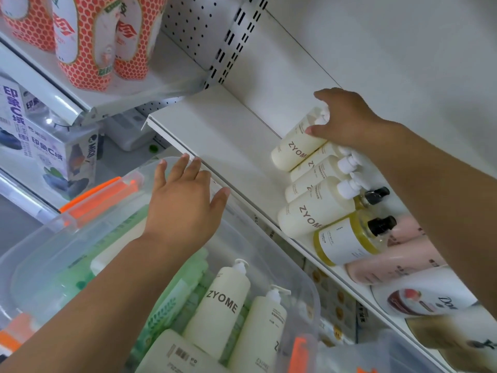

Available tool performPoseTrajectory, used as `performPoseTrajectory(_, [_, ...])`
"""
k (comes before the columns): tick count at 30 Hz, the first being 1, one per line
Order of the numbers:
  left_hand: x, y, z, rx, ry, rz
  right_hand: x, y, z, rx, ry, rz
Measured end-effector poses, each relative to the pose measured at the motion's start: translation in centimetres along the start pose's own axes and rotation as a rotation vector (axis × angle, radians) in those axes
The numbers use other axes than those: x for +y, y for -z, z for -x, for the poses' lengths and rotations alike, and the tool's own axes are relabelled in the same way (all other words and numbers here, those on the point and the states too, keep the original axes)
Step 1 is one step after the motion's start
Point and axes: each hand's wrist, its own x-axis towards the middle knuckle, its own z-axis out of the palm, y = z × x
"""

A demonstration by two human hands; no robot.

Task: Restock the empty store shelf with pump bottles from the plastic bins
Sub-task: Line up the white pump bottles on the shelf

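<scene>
Placing step, by the look: right hand (347, 117), centre right, grip curled round the pump of a cream pump bottle (298, 146) on the shelf (215, 125); left hand (183, 203) spread wide over the plastic bin (32, 246), lower left; next move likely needs letting go, then picking a binned bottle (217, 305).
</scene>
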Motion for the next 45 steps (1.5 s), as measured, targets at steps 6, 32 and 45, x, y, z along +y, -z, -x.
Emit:
performPoseTrajectory(6, [-0.4,1.1,-0.4,0.067,0.038,0.053,-3.3,0.3,5.8,0.075,0.087,-0.162])
performPoseTrajectory(32, [-7.7,8.1,3.9,-0.092,0.374,0.014,-20.3,-15.8,16.5,-0.492,-0.586,-1.572])
performPoseTrajectory(45, [-8.4,8.1,2.4,-0.061,0.352,0.117,-23.4,-18.3,17.0,-0.431,-0.393,-1.432])
